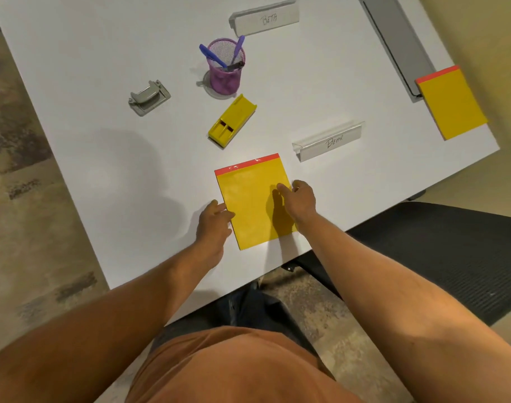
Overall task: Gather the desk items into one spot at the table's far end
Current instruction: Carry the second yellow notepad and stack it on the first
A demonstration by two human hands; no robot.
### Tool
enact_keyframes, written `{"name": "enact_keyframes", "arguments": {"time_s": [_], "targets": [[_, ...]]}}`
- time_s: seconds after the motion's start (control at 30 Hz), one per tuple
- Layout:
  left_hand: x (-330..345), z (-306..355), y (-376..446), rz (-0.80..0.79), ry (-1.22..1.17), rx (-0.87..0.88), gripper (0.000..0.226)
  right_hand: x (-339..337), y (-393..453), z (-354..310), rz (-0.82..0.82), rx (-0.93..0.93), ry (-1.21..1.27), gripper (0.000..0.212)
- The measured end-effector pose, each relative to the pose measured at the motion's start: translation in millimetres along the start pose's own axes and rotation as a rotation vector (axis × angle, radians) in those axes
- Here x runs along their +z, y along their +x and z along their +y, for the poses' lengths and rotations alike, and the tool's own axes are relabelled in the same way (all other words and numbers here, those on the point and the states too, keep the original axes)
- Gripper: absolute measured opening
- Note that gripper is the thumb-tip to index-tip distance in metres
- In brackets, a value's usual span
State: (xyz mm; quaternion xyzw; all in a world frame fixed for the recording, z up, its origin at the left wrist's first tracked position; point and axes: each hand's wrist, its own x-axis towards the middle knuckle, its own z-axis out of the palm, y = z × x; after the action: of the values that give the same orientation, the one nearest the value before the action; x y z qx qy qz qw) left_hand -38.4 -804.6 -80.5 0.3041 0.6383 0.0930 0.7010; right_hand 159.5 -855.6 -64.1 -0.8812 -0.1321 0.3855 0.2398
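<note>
Notepad (249, 199), yellow with a red top strip, flat near the table's (88, 82) near edge. Left hand (215, 221) touching its left edge, fingers loosely curled, nothing gripped. Right hand (299, 199) over its right side, fingers bent onto the page, no closed hold visible. Beyond: yellow stapler (232, 120), purple mesh cup (225, 66) with pens, grey hole punch (149, 97), two nameplates (328, 141) (264, 20), second notepad (451, 103) at right edge.

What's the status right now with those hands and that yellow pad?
Left hand at near yellow pad left edge, right hand on its right side. Pad flat, not lifted. Yellow stapler lies ahead.
</note>
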Motion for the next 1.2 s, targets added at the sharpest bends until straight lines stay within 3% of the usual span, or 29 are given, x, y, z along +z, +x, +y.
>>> {"name": "enact_keyframes", "arguments": {"time_s": [0.03, 0.1, 0.2, 0.33, 0.53, 0.63, 0.87, 1.0, 1.2], "targets": [[-3.8, 1.0, 2.6, -0.007, -0.023, -0.021, 0.063, -0.4, 1.2, 0.2, -0.006, 0.018, 0.047, 0.058], [-11.3, 3.9, 5.9, -0.048, -0.032, -0.052, 0.058, -0.8, -0.7, 1.2, 0.005, 0.045, 0.154, 0.026], [-20.6, 9.0, 5.5, -0.109, -0.039, -0.057, 0.042, 1.4, -4.3, 4.4, -0.002, 0.057, 0.206, 0.051], [-30.2, 17.4, 3.9, -0.154, -0.075, -0.009, 0.041, -1.1, -23.9, -1.0, -0.041, 0.03, 0.172, 0.036], [-32.3, 36.0, -1.6, -0.215, -0.044, 0.083, 0.037, -6.8, -60.5, 3.1, 0.043, -0.008, 0.258, 0.03], [-25.8, 44.0, -13.8, -0.312, 0.063, 0.213, 0.037, -12.9, -84.8, 6.3, 0.075, -0.041, 0.325, 0.032], [0.9, 65.1, -54.3, -0.532, 0.321, 0.465, 0.064, -53.1, -144.3, 17.5, 0.26, -0.168, 0.528, 0.014], [31.9, 76.0, -90.7, -0.651, 0.37, 0.505, 0.069, -89.6, -183.8, 29.9, 0.409, -0.221, 0.611, 0.006], [97.7, 79.4, -171.8, -0.878, 0.487, 0.617, 0.065, -148.3, -253.0, 69.3, 0.716, -0.29, 0.714, 0.013]]}}
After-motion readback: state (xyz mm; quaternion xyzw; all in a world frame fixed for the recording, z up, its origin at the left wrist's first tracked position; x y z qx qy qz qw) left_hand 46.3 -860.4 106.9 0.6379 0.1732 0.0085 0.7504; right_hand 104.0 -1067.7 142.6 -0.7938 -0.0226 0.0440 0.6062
